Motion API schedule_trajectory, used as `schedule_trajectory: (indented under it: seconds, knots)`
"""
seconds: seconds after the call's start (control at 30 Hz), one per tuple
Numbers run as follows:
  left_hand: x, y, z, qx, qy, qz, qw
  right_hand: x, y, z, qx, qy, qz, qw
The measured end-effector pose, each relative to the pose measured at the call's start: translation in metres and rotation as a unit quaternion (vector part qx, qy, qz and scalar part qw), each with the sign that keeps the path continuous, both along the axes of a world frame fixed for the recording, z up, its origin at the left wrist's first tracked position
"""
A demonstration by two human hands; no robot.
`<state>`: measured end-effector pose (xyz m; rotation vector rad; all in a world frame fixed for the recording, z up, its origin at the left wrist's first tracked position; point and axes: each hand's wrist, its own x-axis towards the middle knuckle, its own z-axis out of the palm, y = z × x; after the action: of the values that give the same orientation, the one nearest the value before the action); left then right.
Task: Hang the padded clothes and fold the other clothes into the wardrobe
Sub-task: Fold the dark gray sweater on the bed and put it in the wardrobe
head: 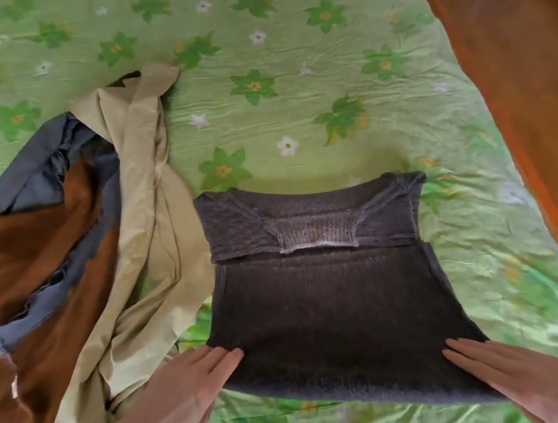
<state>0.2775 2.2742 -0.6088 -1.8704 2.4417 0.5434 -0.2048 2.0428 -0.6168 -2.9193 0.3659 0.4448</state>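
Straight fingers of the left hand (pixel 182 390) and the right hand (pixel 515 372) press flat on the near corners of the folded dark knit sweater (pixel 324 296), lower centre, on the green floral sheet (pixel 294 106). No readable writing. A beige garment (pixel 141 225) and a brown-and-grey jacket (pixel 34 254) lie at left.

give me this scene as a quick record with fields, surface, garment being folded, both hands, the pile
surface: green floral bedsheet, wrinkled
garment in work: dark grey knitted sweater, lying flat, its far part folded over toward the person
left hand: fingers straight, flat on the sweater's near left corner
right hand: fingers straight, flat on the sweater's near right corner
pile to the left: pale olive cloth garment, brown garment and blue-grey garment, unfolded and overlapping
right edge: brown wooden bed frame
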Motion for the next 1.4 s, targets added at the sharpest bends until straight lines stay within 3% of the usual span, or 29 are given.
schedule_trajectory:
  seconds: [0.07,0.13,0.2,0.27,0.3,0.4,0.53,0.6,0.73,0.8,1.03,1.2,1.27,1.3,1.4]
  knots:
    - [0.004,0.001,0.004,0.01,0.071,0.083,0.994,-0.005,-0.007,-0.001,0.025,0.007,-0.045,0.999]
    - [0.008,-0.006,0.011,0.015,0.156,0.18,0.971,-0.001,-0.014,0.001,0.092,-0.043,-0.159,0.982]
    - [0.012,-0.015,0.009,-0.007,0.237,0.277,0.931,0.012,-0.022,0.01,0.176,-0.105,-0.301,0.932]
    - [0.018,-0.028,0.004,-0.008,0.315,0.379,0.87,0.031,-0.03,0.017,0.252,-0.12,-0.431,0.858]
    - [0.021,-0.034,0.001,-0.008,0.332,0.411,0.849,0.04,-0.036,0.019,0.269,-0.139,-0.479,0.824]
    - [0.024,-0.053,-0.004,-0.011,0.329,0.436,0.837,0.069,-0.056,0.02,0.276,-0.207,-0.586,0.733]
    - [0.019,-0.089,-0.013,-0.087,0.335,0.512,0.787,0.103,-0.079,0.005,0.273,-0.303,-0.611,0.679]
    - [0.018,-0.107,-0.02,-0.122,0.332,0.549,0.757,0.122,-0.089,-0.001,0.248,-0.322,-0.597,0.692]
    - [0.022,-0.146,-0.025,-0.233,0.253,0.557,0.756,0.156,-0.116,-0.01,0.172,-0.35,-0.572,0.722]
    - [0.032,-0.164,-0.031,-0.262,0.223,0.558,0.755,0.167,-0.133,-0.016,0.146,-0.339,-0.591,0.717]
    - [0.081,-0.211,-0.058,-0.232,0.146,0.515,0.812,0.184,-0.176,-0.041,0.086,-0.297,-0.642,0.701]
    - [0.093,-0.23,-0.076,-0.145,0.147,0.585,0.785,0.192,-0.18,-0.058,0.032,-0.256,-0.656,0.71]
    - [0.078,-0.231,-0.072,-0.155,0.107,0.597,0.78,0.192,-0.174,-0.06,-0.045,-0.266,-0.6,0.753]
    - [0.065,-0.229,-0.068,-0.177,0.089,0.574,0.794,0.193,-0.168,-0.058,-0.078,-0.284,-0.544,0.785]
    - [0.011,-0.221,-0.054,-0.203,0.051,0.427,0.879,0.211,-0.142,-0.053,-0.072,-0.32,-0.335,0.883]
